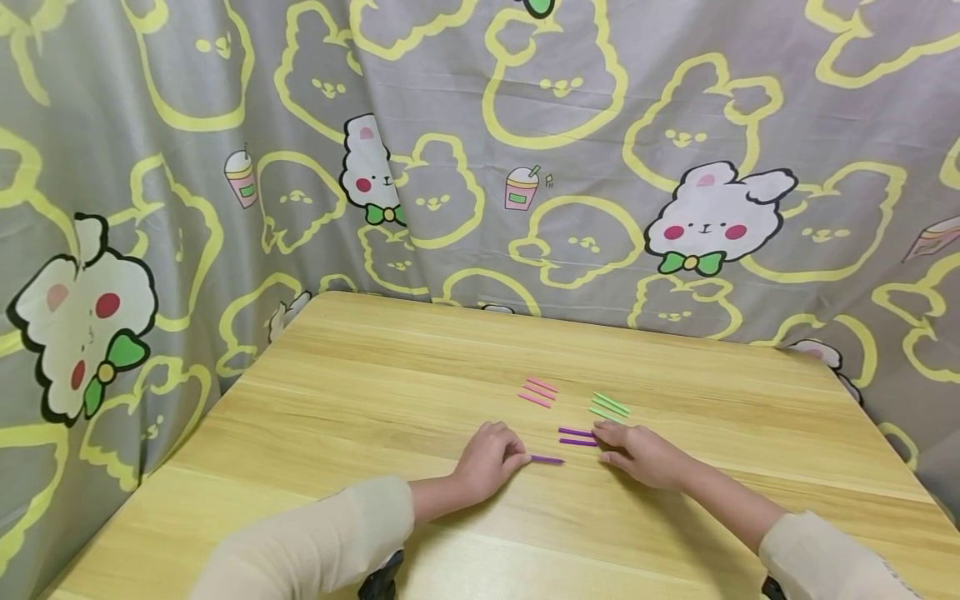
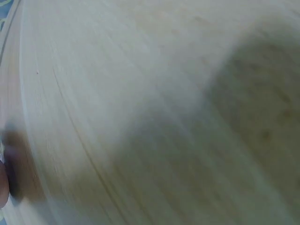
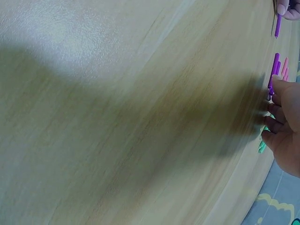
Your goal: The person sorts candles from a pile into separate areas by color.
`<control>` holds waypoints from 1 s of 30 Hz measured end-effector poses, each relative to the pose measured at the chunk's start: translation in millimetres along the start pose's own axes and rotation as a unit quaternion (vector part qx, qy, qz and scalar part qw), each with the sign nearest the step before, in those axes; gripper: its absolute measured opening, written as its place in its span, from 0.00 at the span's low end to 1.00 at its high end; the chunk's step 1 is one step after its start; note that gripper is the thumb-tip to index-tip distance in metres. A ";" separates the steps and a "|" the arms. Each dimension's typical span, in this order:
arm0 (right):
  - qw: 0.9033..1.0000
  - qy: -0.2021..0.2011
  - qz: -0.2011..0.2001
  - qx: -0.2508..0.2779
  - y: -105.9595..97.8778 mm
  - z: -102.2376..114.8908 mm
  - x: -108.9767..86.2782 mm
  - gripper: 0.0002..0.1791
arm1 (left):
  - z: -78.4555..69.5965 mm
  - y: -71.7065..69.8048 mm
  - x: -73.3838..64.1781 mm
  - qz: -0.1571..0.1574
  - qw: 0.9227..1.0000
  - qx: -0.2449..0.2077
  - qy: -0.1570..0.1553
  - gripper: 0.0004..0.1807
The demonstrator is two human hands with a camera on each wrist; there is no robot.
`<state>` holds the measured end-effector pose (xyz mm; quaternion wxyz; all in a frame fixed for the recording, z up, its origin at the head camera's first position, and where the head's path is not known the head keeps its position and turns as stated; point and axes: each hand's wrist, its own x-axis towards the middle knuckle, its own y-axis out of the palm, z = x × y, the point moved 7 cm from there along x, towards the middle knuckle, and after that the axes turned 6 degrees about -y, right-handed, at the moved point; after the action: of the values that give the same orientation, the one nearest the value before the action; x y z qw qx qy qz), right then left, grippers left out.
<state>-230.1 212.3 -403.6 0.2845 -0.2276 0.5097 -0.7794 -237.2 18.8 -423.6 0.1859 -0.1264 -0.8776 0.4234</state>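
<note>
My left hand pinches the left end of a thin purple stick, which lies low over the table and points right. The stick has a tapered tip in the right wrist view. Two more purple sticks lie side by side just beyond it. My right hand rests over their right ends, its index fingertip touching them; those ends are partly hidden. In the left wrist view only a blurred sliver of the left hand shows. The right hand appears at the right edge of its own wrist view.
Several pink sticks lie in a loose group behind the purple ones. Green sticks lie just beyond my right hand. The wooden table reaches back to a grey patterned curtain.
</note>
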 end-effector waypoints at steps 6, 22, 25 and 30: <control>1.000 -0.001 0.000 0.000 0.3 -0.4 -0.4 0.22 | -3.7 3.2 2.2 -0.003 1.000 0.000 0.001 0.06; 1.000 -0.007 0.001 -0.008 -0.2 0.1 -1.3 0.23 | -15.0 14.5 11.5 -0.012 1.000 0.004 0.001 0.07; 1.000 -0.008 0.001 -0.006 0.1 0.1 -1.3 0.23 | -16.7 17.0 13.7 -0.008 1.000 0.003 -0.004 0.07; 1.000 -0.009 0.002 -0.001 0.9 -1.1 -1.0 0.24 | -21.2 20.3 16.7 -0.010 1.000 0.002 -0.004 0.06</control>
<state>-229.9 213.4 -404.9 0.2906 -0.2334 0.5081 -0.7765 -241.7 52.3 -423.9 0.1865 -0.1156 -0.8786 0.4242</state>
